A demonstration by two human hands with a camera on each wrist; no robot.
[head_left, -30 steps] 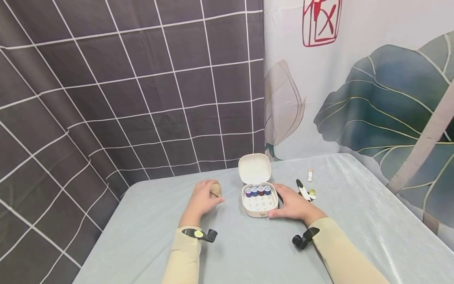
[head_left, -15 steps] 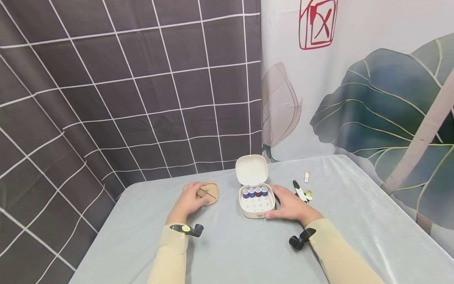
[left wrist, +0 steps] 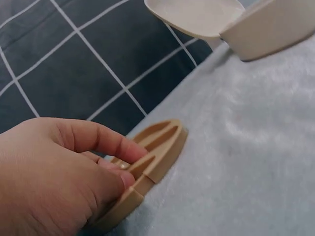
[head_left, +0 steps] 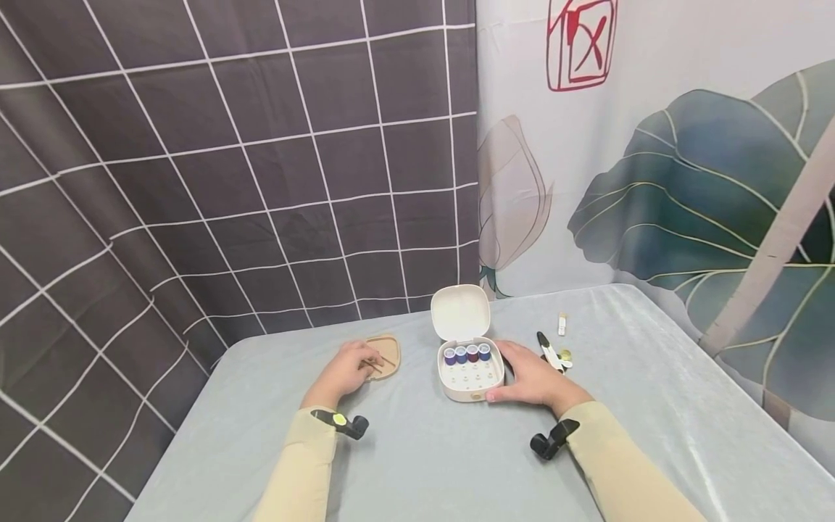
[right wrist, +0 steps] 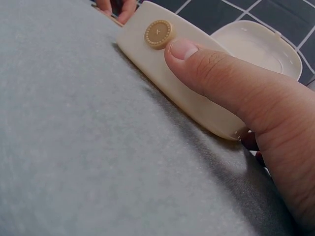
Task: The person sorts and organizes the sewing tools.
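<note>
A white sewing box (head_left: 459, 395) stands on the table with its lid raised. Several thread spools (head_left: 472, 354) in blue, purple and dark red line its back row, with small pegs in front. My right hand (head_left: 531, 373) grips the box's right side, thumb beside the tan button clasp (right wrist: 159, 34) and other fingers mostly hidden behind. To the left, a shallow tan tray (head_left: 391, 348) with compartments lies on the cloth. My left hand (head_left: 346, 370) reaches over its left part, thumb and index finger pinching a divider in the left wrist view.
Beyond my right hand lie thread snips (head_left: 551, 353) with a black and white body, and a small yellowish round item (head_left: 565, 355). A small white-and-tan piece (head_left: 562, 324) lies farther back. A dark gridded curtain (head_left: 293, 181) hangs behind the table.
My left hand has moved left with the tan tray, which was tilted up and now lies flat on the cloth. My right hand stays on the sewing box.
</note>
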